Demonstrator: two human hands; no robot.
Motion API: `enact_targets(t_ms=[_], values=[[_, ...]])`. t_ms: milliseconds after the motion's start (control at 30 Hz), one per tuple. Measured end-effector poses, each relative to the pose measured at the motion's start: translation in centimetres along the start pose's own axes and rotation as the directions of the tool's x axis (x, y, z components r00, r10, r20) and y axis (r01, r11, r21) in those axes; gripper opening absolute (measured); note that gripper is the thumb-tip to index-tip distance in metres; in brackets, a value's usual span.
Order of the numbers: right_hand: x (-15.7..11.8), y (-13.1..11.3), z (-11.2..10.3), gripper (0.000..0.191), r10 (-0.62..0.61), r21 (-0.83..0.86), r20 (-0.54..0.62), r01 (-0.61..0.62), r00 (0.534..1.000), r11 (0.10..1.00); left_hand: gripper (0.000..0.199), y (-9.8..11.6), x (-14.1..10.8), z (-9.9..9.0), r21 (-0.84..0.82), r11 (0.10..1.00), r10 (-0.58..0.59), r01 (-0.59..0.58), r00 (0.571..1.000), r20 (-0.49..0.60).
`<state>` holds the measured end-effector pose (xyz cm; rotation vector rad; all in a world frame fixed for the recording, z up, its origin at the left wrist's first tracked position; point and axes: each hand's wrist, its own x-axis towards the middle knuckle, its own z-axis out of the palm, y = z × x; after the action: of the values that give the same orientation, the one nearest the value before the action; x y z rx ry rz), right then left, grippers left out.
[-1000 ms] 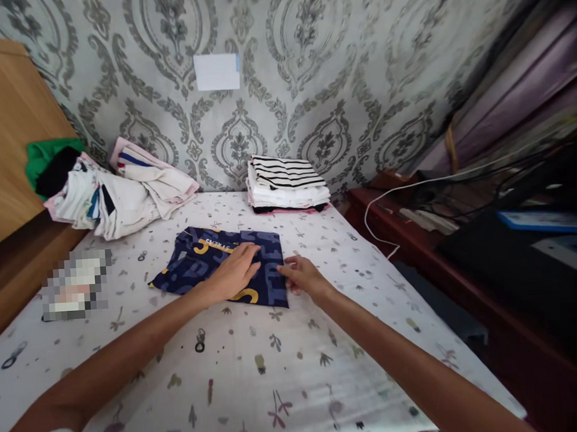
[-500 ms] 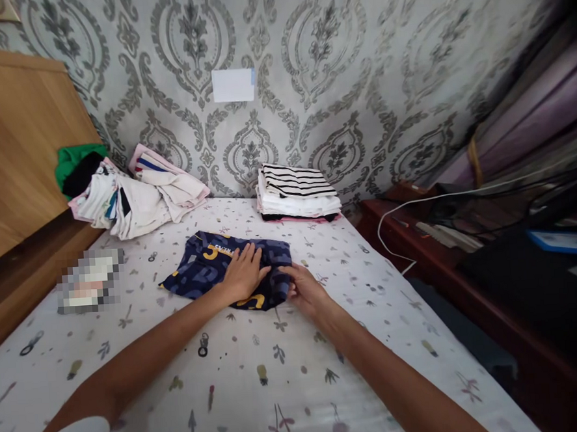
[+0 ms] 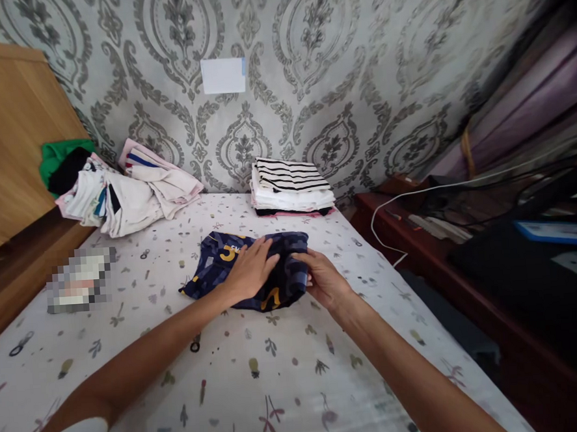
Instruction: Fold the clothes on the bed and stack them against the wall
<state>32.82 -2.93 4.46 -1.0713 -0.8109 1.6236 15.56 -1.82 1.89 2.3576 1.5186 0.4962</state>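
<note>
A folded navy garment (image 3: 218,270) with yellow and white lettering lies on the bed. My left hand (image 3: 250,268) rests flat on top of it, fingers stretched out. At the garment's right edge, my right hand (image 3: 325,275) pinches the cloth between thumb and fingers. Some of that hand's fingers are hidden beneath the fabric. The right side of the garment looks slightly raised and bent up where I grip it. What kind of garment it is, I cannot tell.
A neat pile of folded clothes (image 3: 292,186), striped on top, sits by the wall. Further left is a looser heap of clothes (image 3: 135,193). A blurred-out flat object (image 3: 81,281) lies on the patterned bedsheet (image 3: 221,389). Right of the bed stands a dark red desk (image 3: 418,250) with a white cable (image 3: 374,224).
The navy garment and both hands have shifted to the right over the sheet. My left hand stays flat on it, my right hand still grips its right edge. The view has turned slightly.
</note>
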Motion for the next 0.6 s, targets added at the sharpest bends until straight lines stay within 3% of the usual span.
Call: enact_targets(t_ms=[100,200,300,400,467,533,600], values=[[0.0,0.2,1.2,0.033,-0.012,-0.022,0.025,0.013,1.0,1.0,0.058,-3.5,-2.1,-1.2,0.099,0.994,0.059,-0.055,0.998,-0.036],[0.0,0.3,2.3,0.032,-0.017,-0.028,0.038,0.018,0.999,0.999,0.059,-6.4,-3.6,-1.1,0.078,0.997,0.026,-0.026,1.0,0.0],[0.1,0.3,3.7,0.027,-0.027,-0.04,0.055,0.03,0.998,0.999,0.056,-7.4,-3.9,-1.0,-0.121,0.993,0.002,-0.012,0.996,-0.085],[0.8,0.6,6.0,0.025,-0.021,-0.079,0.075,0.027,0.997,0.997,0.05,-7.2,-3.2,-2.4,-0.423,0.905,-0.071,-0.041,0.967,-0.245],[1.5,1.2,8.0,0.028,0.006,-0.124,0.071,0.003,0.997,0.992,0.047,-7.2,-2.7,-3.6,-0.684,0.729,-0.215,0.027,0.958,-0.192],[2.5,2.0,10.2,0.036,0.045,-0.181,0.067,-0.032,0.997,0.983,0.048,-7.8,-2.3,-4.6,-0.887,0.423,-0.357,0.185,0.934,0.024],[3.5,3.0,12.3,0.041,0.096,-0.248,0.059,-0.078,0.994,0.966,0.048,-8.7,-2.3,-5.0,-0.94,0.123,-0.404,0.318,0.881,0.245]])
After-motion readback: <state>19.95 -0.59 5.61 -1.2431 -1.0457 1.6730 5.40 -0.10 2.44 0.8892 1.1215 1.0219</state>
